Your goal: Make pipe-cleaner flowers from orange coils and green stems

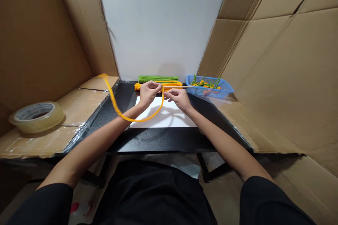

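Observation:
Over a white sheet of paper, my left hand pinches one end of a thin wooden stick, which points to the right. An orange pipe cleaner meets the stick at these fingertips. From there it hangs in a wide loop across my left forearm, its free end raised at the left and blurred. Just below the stick, my right hand has its thumb and forefinger closed on the pipe cleaner. The exact contact between fingers, stick and pipe cleaner is small and partly hidden.
Behind my hands lie bundles of green pipe cleaners and orange pipe cleaners. A blue basket with small orange-and-green pieces stands back right. A tape roll rests on cardboard at left. Cardboard walls flank the black table.

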### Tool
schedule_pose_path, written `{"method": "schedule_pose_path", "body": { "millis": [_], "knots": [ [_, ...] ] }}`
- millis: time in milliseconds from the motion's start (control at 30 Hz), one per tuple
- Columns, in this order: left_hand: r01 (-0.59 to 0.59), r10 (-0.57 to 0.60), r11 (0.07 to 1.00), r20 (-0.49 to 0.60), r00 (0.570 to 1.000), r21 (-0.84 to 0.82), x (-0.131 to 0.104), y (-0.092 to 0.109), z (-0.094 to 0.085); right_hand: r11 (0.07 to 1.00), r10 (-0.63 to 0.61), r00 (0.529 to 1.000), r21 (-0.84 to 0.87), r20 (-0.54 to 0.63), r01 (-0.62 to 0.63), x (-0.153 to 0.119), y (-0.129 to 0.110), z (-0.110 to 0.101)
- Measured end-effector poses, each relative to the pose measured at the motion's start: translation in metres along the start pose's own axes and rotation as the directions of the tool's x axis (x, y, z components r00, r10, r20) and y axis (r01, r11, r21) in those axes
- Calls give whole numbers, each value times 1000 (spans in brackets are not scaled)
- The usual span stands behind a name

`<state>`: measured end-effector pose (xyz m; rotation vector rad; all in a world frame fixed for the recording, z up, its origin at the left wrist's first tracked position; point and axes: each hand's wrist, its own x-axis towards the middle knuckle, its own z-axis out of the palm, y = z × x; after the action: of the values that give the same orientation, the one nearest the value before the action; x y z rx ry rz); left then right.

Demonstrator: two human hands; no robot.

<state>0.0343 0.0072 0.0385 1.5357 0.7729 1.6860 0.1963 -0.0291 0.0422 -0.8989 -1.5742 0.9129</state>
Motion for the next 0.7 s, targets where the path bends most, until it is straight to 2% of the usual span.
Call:
{"method": "schedule_pose_path", "body": {
  "millis": [167, 300, 467, 700],
  "knots": [
    [-127, 125, 986, 25, 992, 107, -6, 4, 2, 953, 204, 978, 217, 50, -210, 1, -2, -1],
    [-230, 212, 956, 110, 971, 184, -9, 7, 0, 894, 281, 954, 332, 107, -301, 1, -5, -1],
    [-271, 234, 937, 177, 956, 222, -9, 10, -2, 862, 312, 947, 397, 77, -316, 0, 0, 2],
    [-204, 158, 942, 183, 970, 268, -8, 11, 0, 875, 291, 954, 424, -72, -235, -4, 8, 13]
  ]
}}
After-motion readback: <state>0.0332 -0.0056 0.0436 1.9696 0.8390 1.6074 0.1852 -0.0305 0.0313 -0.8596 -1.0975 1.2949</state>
